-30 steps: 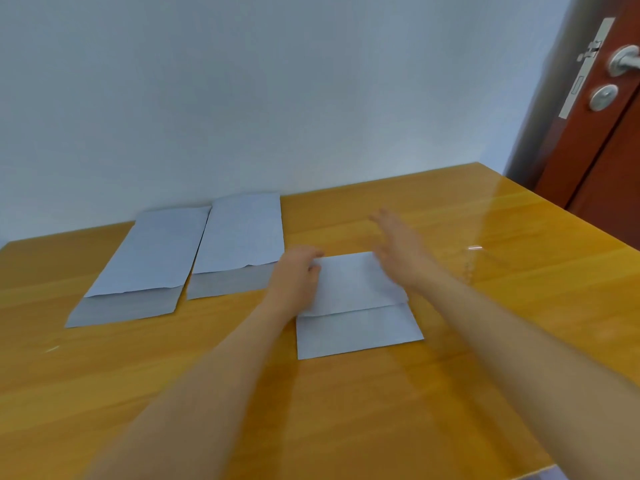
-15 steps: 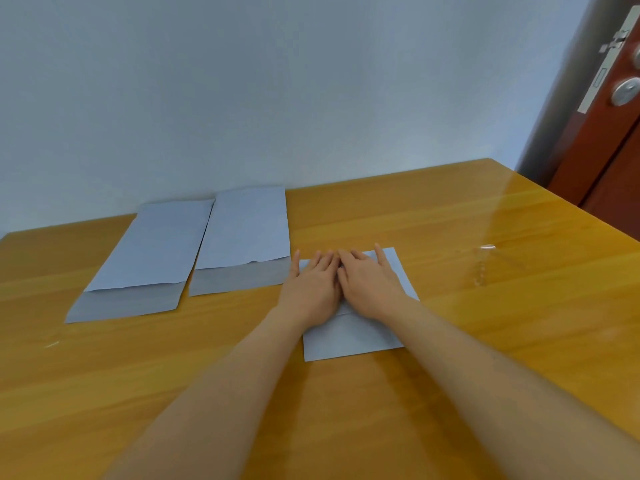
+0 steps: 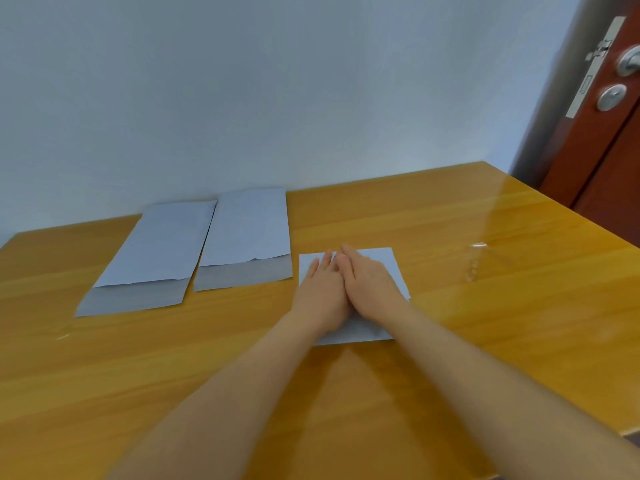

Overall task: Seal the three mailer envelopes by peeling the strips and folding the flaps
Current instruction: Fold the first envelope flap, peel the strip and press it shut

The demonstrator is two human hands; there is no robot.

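As before, hands (image 3: 346,289) flat on envelope (image 3: 388,261).

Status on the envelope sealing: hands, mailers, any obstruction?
Left hand, right hand flat, pressing folded mailer. Two mailers at left, flaps unfolded. Peeled strip lies right, clear of work.
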